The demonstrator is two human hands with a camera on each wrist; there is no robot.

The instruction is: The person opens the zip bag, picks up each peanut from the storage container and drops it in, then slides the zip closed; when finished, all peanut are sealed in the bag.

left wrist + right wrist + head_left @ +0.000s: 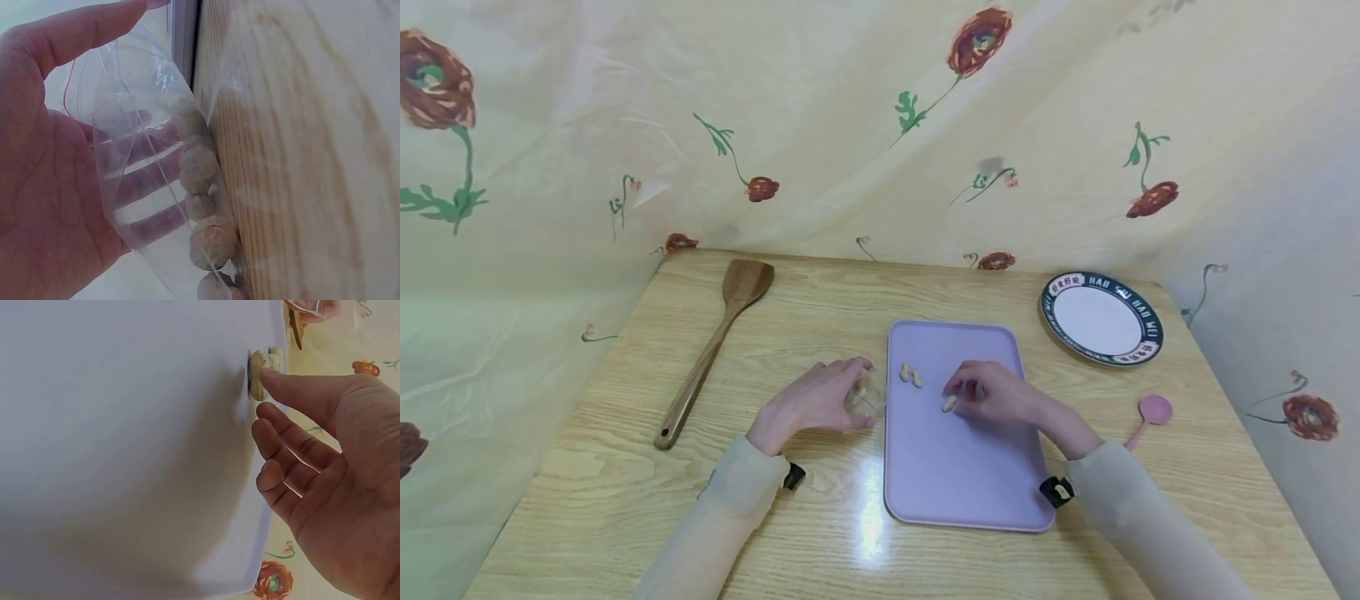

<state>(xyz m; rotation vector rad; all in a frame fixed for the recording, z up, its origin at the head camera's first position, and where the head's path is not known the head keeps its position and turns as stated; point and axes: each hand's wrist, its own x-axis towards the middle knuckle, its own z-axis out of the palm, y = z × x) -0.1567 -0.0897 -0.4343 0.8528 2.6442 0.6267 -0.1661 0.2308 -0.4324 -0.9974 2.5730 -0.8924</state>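
Observation:
My left hand (816, 398) is at the left edge of the lilac tray (962, 475), with thumb and fingers curved round a clear plastic bag (865, 398). Several tan, lumpy peanuts (212, 242) lie along the bottom of that bag, close to the wood, in the left wrist view. Over the tray, my right hand (997, 393) pinches a peanut in its shell (950, 403) at the thumb tip; its index finger is largely hidden in the right wrist view. Two more peanuts (916, 378) lie side by side on the tray's upper left part.
A wooden spatula (707, 354) lies on the left of the wooden table (805, 533). At the back right is a white plate (1101, 321) with a dark patterned rim. A pink spoon (1154, 409) lies near the right forearm. Flowered cloth (850, 125) hangs behind the table.

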